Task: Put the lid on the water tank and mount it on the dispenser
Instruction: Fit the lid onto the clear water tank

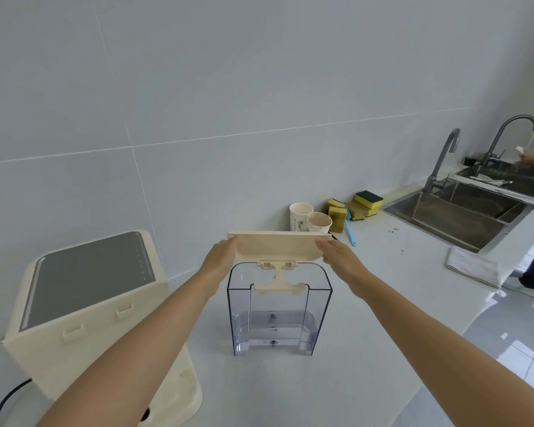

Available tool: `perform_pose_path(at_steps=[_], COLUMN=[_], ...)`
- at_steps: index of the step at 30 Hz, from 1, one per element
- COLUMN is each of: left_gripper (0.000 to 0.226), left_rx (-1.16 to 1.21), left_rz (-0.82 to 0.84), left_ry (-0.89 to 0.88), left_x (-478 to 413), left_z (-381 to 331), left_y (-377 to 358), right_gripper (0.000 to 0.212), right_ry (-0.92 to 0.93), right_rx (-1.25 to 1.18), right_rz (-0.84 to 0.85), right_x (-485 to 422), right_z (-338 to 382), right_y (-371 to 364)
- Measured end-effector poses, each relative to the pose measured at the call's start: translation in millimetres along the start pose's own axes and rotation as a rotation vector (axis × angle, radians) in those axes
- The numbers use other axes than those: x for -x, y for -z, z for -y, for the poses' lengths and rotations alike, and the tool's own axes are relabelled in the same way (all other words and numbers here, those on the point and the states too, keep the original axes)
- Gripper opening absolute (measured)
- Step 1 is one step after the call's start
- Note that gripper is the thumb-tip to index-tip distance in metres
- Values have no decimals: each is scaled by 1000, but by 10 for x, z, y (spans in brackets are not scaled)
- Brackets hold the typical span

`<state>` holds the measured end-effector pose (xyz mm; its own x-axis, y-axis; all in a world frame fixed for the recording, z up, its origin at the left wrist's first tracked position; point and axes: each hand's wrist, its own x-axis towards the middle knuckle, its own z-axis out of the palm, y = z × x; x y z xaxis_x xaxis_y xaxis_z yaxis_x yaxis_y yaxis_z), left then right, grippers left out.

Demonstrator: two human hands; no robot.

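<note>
A clear plastic water tank [278,322] stands upright on the white counter, with a little water at its bottom. Its cream lid [278,246] is held tilted just above the tank's open top; the lid's hinge bracket [279,286] hangs down against the tank's near wall. My left hand [221,260] grips the lid's left end and my right hand [339,257] grips its right end. The cream dispenser [84,309] with a dark top panel stands to the left of the tank.
Two paper cups [309,217], yellow-green sponges [356,208] and a blue brush [350,229] sit by the wall behind the lid. Steel sinks [463,217] with taps lie at the right, where another person's hand is under running water. A folded cloth [472,269] lies at the counter edge.
</note>
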<state>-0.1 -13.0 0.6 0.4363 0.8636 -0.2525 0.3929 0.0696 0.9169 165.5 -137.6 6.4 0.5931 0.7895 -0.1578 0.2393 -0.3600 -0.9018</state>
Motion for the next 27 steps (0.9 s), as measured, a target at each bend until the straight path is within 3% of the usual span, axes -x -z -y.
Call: perform_pose_path(at_steps=[4, 8, 11, 15, 27], left_gripper=[30, 45, 36, 48, 45], left_rx=[-3, -20, 20, 64, 117], left_rz=[-56, -113, -99, -79, -61], left_ry=[-59, -88, -77, -81, -53], left_x=[99, 178, 258, 319, 422], left_z=[91, 213, 315, 511, 775], left_y=[-25, -52, -71, -103, -282], right_gripper=[44, 42, 41, 38, 38], right_ry=[37, 28, 38, 56, 43], right_rx=[-26, -77, -91, -84, -37], right_rz=[-44, -108, -131, -150, -88], right_x=[91, 192, 269, 343, 581], right_z=[-117, -229, -299, -393, -547], right_y=[-6, -32, -63, -113, -203])
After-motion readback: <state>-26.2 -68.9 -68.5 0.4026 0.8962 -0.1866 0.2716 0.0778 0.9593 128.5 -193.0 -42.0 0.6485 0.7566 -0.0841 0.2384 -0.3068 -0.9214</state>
